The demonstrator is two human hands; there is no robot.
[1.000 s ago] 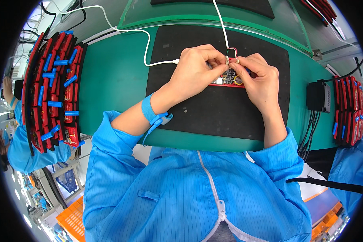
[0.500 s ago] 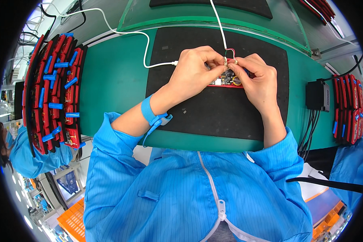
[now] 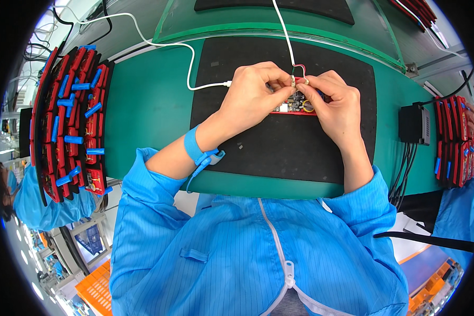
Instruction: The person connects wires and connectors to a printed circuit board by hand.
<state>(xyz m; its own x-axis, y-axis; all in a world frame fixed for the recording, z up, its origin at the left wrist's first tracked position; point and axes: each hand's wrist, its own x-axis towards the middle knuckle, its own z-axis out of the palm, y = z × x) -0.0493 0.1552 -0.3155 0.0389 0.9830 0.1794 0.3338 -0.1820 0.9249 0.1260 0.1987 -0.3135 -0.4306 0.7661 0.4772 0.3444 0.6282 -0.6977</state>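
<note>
A small red circuit board (image 3: 295, 104) with dark components lies on a black mat (image 3: 284, 142), and both my hands are closed over it. My left hand (image 3: 255, 95) pinches a small connector at the board's top edge, where thin red and green wires rise to a white cable (image 3: 282, 31). My right hand (image 3: 334, 108) grips the board's right end and pinches beside the same connector. A blue wrist strap (image 3: 197, 150) circles my left wrist. A second white cable (image 3: 189, 68) ends in a plug next to my left hand.
The mat lies on a green bench (image 3: 142, 121). A rack of red boards with blue parts (image 3: 71, 121) stands at the left, another (image 3: 455, 139) at the right beside a black box (image 3: 413, 124) with cables. Other people in blue coats sit at both sides.
</note>
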